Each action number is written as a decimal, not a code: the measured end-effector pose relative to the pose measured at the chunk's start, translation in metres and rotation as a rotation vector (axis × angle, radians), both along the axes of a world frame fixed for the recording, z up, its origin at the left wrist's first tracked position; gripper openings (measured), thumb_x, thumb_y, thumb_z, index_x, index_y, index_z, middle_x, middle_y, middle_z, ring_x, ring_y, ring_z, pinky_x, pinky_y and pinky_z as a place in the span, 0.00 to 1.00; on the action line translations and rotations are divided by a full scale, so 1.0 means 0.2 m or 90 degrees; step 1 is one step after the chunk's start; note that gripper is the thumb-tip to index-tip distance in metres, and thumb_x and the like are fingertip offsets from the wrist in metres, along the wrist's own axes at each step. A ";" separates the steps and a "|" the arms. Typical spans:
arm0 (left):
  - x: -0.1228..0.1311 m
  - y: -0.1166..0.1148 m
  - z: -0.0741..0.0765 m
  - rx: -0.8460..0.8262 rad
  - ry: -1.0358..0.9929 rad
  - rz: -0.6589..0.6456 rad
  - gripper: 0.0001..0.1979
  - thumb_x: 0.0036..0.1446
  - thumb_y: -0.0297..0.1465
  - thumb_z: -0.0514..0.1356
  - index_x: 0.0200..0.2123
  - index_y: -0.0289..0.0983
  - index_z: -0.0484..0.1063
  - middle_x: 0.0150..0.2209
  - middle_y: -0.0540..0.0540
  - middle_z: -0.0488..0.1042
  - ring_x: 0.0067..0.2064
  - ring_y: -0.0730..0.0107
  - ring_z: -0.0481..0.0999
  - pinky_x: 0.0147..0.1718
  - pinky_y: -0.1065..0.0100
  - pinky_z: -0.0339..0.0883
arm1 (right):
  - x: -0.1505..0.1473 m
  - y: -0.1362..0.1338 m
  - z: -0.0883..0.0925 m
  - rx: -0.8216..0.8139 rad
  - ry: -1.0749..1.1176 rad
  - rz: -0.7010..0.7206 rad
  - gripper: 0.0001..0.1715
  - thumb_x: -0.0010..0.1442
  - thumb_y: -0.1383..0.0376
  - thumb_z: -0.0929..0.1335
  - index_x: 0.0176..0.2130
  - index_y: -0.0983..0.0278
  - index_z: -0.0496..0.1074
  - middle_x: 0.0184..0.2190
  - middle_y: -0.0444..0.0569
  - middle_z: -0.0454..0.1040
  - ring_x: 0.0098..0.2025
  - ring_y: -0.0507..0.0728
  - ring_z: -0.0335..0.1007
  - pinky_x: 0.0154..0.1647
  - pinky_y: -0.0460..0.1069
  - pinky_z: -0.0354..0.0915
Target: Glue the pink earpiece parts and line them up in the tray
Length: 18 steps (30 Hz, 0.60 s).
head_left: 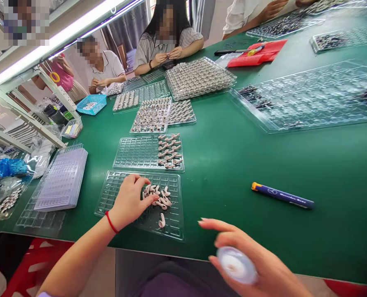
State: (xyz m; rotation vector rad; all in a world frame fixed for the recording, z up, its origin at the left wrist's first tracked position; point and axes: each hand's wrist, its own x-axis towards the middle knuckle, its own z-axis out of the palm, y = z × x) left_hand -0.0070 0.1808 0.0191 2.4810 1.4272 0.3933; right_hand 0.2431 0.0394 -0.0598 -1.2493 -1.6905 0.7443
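My left hand (130, 201) reaches over a clear compartment tray (109, 197), its thumb and fingers apart at a small pile of pale curved pieces (161, 198). Whether a piece sits between the fingertips is hard to tell. One pale piece (161, 220) lies apart, nearer the tray's front edge. At the lower right, my right hand (251, 255) holds a round whitish object (236, 265), blurred, against the palm, with the index finger stretched out to the left. Just behind the tray is another tray (137, 152) with rows of pale pieces at its right end.
Stacked clear trays (62, 177) stand left. A blue marker-like stick (282, 196) lies right. Filled trays (198, 78), a blue basket (91, 104), a red packet (257, 53) and a wide clear tray (310, 99) are farther back. Several people sit across the green table (220, 165).
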 end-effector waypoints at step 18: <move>-0.21 -0.33 -0.04 -0.042 -0.012 0.080 0.07 0.50 0.30 0.71 0.32 0.40 0.75 0.31 0.50 0.76 0.36 0.64 0.75 0.35 0.65 0.70 | -0.35 0.10 0.09 0.022 -0.068 0.231 0.08 0.57 0.70 0.67 0.39 0.59 0.66 0.57 0.58 0.73 0.60 0.64 0.68 0.57 0.60 0.68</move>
